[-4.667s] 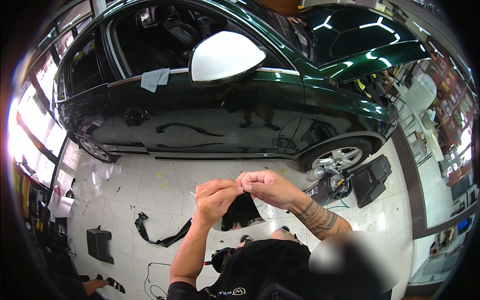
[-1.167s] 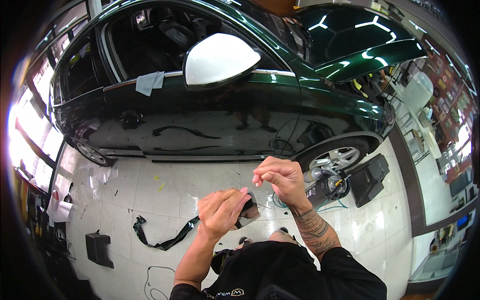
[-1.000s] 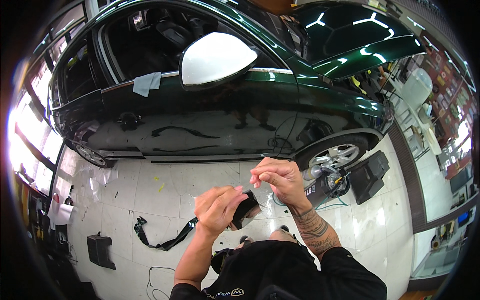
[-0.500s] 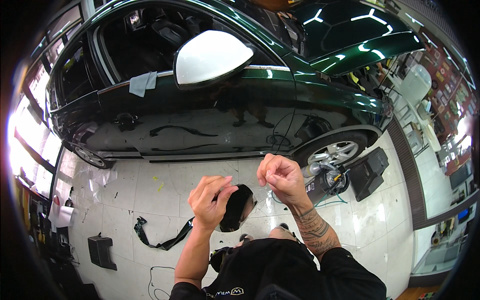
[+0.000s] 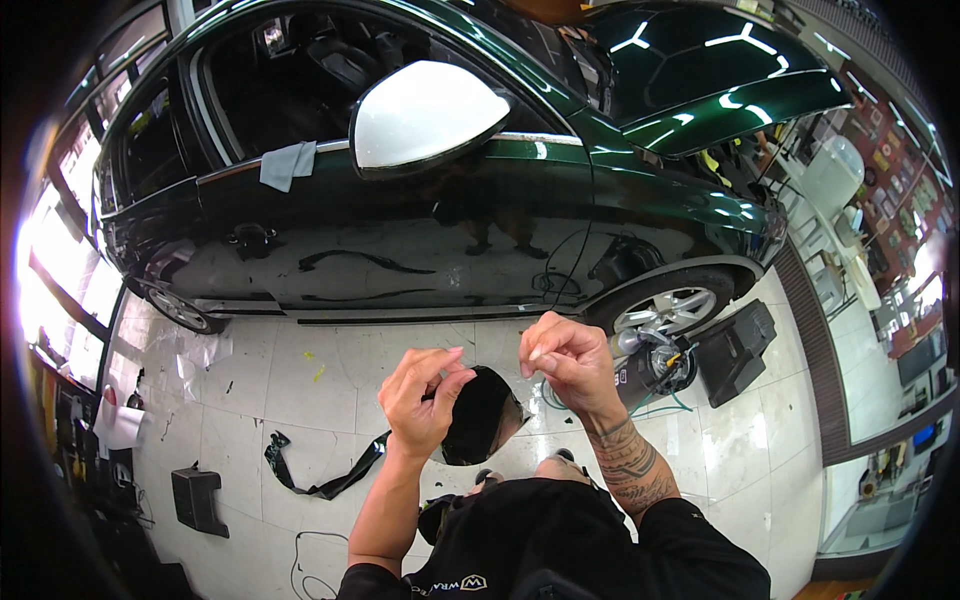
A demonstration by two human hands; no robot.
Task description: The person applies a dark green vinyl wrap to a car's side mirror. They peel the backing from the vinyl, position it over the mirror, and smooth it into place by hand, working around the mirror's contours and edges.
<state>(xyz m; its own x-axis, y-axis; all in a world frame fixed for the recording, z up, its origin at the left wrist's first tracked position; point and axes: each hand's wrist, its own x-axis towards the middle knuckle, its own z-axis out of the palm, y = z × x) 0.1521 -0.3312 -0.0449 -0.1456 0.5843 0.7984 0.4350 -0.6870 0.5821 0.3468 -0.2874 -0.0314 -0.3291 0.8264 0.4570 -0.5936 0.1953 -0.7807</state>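
Workshop, green car (image 5: 420, 230) | left hand (image 5: 420, 400) pinches dark film piece (image 5: 480, 415) | right hand (image 5: 565, 360) pinched shut, contents unclear

The film piece (image 5: 478, 415) hangs between left hand (image 5: 420, 400) and right hand (image 5: 567, 362), before the car door (image 5: 400, 250).

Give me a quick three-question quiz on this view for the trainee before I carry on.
1. True or false: the left hand holds a dark, glossy piece of film.
2. Which colour is the mirror cover on the green car? A) black B) white C) red
3. Fill in: a grey ____ hangs over the sill of the car's open window.

Key
1. True; the right hand is pinched shut beside the film.
2. B.
3. Cloth.
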